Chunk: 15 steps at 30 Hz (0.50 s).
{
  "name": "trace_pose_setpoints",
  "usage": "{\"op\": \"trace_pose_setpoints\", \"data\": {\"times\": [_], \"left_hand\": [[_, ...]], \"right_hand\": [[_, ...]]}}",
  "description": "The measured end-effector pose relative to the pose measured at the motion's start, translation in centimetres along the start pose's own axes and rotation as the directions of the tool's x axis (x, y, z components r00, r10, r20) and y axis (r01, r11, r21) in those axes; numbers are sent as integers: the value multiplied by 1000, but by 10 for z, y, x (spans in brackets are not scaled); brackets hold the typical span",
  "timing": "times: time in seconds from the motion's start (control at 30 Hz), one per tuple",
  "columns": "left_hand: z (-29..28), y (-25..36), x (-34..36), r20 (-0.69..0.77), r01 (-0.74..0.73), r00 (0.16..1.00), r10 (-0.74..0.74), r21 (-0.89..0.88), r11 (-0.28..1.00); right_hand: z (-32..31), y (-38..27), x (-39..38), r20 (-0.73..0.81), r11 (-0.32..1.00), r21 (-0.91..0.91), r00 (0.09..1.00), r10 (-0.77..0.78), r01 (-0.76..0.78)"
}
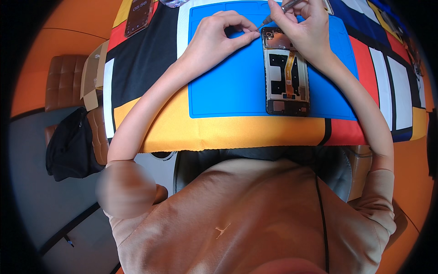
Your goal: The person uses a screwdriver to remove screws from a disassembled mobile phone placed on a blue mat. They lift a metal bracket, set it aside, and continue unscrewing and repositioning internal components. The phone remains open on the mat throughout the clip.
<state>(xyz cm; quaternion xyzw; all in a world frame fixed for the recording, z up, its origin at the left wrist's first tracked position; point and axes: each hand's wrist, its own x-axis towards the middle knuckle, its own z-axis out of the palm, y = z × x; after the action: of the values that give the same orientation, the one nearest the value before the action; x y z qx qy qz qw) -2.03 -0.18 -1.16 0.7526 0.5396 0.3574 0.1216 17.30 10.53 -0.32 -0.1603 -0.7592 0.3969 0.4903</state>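
Note:
An opened smartphone lies lengthwise on a blue work mat. Its inner side faces up, showing a copper-coloured plate near the top and an orange flex cable down the middle. Just left of the phone's top end, my left hand has thumb and forefinger pinched together; what they hold is too small to make out. My right hand is over the phone's upper right, closed round a slim grey pen-shaped tool. The tool's pointed tip comes down close to my left fingertips.
Another phone with a lit screen lies at the far left of the table, on a colour-blocked cloth. A clear object stands at the back edge. Left of the table are a cardboard box, a brown chair and black fabric.

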Motion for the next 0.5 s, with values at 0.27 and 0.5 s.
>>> {"op": "trace_pose_setpoints", "data": {"times": [0.27, 0.5], "left_hand": [[0, -1, -1, -2, -5, 1000, 5, -11, 1000], [9, -4, 2, -149, -76, 986, 71, -26, 997]], "right_hand": [[2, 2, 1, -20, 998, 50, 999, -27, 28], [2, -1, 1, -30, 999, -10, 999, -32, 32]]}}
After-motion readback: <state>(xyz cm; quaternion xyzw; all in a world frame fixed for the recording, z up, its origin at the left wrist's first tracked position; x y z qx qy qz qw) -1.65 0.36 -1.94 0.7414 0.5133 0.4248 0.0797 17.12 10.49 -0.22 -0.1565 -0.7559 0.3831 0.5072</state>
